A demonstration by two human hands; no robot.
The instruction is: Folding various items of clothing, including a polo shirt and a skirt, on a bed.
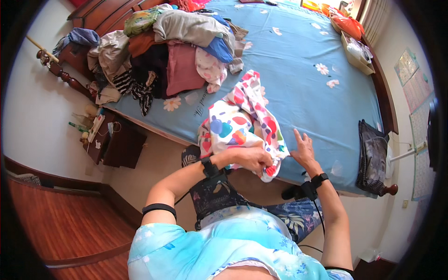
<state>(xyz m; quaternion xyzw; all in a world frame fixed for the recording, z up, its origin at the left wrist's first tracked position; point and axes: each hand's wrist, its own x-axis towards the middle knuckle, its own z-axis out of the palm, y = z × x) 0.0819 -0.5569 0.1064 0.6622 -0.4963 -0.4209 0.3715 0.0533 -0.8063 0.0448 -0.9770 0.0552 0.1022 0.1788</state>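
A white garment with colourful fruit and ice-cream prints [231, 127] lies bunched at the near edge of the bed, with one part stretching away from me and its near end hanging over the edge. My left hand [257, 160] grips its gathered edge at the lower right, the fingers curled into the cloth. To the right of the garment, my right hand [303, 148] is spread over the blue bedsheet [301, 94], thumb close to the garment's right corner. Whether that thumb touches the cloth cannot be told. No cloth is held in my right hand.
A large heap of mixed clothes [185, 52] covers the bed's far left. Folded dark garments [372, 157] lie by the wooden footboard at right. A beige basket [357, 57] stands along the footboard farther back. A dark nightstand [122, 143] with small items is at left.
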